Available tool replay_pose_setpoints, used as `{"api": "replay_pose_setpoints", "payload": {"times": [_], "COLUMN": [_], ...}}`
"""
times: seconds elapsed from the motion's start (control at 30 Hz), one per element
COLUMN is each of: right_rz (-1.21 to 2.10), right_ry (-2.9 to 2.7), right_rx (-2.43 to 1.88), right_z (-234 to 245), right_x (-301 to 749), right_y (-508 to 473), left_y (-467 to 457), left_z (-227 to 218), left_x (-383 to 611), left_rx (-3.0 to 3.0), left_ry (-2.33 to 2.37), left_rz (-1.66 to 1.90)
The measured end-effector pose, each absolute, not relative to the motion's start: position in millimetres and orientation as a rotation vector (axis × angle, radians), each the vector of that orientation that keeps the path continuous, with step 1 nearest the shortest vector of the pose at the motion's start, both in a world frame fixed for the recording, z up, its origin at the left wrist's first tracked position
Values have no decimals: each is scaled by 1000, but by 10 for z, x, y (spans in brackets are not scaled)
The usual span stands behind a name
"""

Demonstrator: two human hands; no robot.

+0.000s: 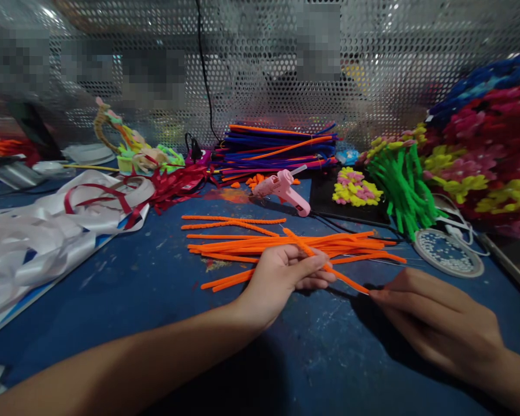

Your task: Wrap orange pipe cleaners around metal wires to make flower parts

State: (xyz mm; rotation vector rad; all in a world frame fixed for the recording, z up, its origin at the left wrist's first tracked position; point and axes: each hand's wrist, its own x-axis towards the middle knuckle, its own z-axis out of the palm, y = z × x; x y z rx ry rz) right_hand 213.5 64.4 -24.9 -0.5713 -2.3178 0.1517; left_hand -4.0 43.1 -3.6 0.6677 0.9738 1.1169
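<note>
Left hand [281, 274] clamped mid-length on the orange fuzzy stem [349, 281], right hand [442, 318] pinching it near one end, above the blue table [156, 277]: light, soft, bendable, I'd judge (probably wire-cored), best taken at middle and tip

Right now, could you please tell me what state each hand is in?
Left hand: closed, holding an orange pipe cleaner partway along.
Right hand: closed, fingertips pinching the same orange pipe cleaner further along.
</note>
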Motion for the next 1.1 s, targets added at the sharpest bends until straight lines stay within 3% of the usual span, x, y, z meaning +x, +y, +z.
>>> {"api": "replay_pose_setpoints", "payload": {"times": [0.87,1.1], "right_rz": [129,249], "right_ry": [-2314,-2216], "right_rx": [-507,-694], "right_z": [-120,-131], "right_x": [2106,2189], "right_y": [659,792], "left_y": [439,468], "left_z": [-63,-63], "left_x": [-62,-72], "left_rx": [688,817], "left_ry": [1012,1041], "left_rz": [1103,1171]}}
